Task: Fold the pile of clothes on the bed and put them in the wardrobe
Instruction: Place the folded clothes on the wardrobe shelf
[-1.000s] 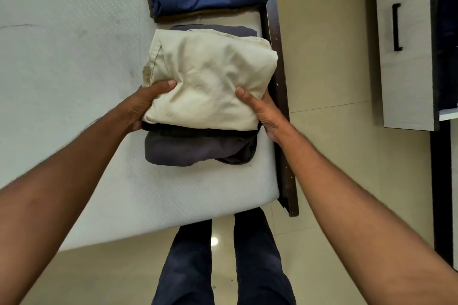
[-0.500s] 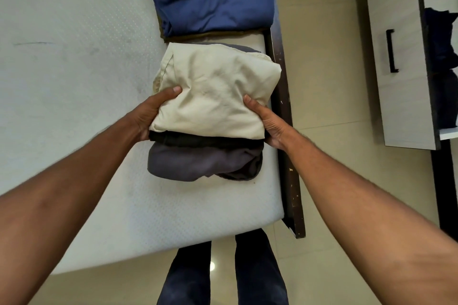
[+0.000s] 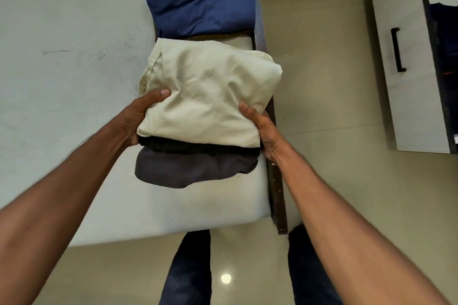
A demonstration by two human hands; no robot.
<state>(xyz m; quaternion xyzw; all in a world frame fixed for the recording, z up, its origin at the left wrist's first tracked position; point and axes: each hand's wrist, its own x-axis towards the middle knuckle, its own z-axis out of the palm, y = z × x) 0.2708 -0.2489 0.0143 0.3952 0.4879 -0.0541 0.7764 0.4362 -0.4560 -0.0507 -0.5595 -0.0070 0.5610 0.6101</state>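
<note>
Most of the view's left side is the bed (image 3: pixel 62 82), a white mattress. At the bed's right edge the left hand (image 3: pixel 138 116) grips the near left side of the stack (image 3: pixel 208 96), thumb on top and fingers hidden beneath. Cream lies over black over grey. It looks nearly square, its folded edges facing the person and its far right corner jutting past the bed's edge. Whether it rests on the mattress I cannot tell. Beyond it on the bed lies a blue folded garment (image 3: pixel 203 5). The right hand (image 3: pixel 265 131) grips the near right side likewise. Right of the bed comes beige floor (image 3: pixel 322 106), then the wardrobe door (image 3: pixel 406 82).
</note>
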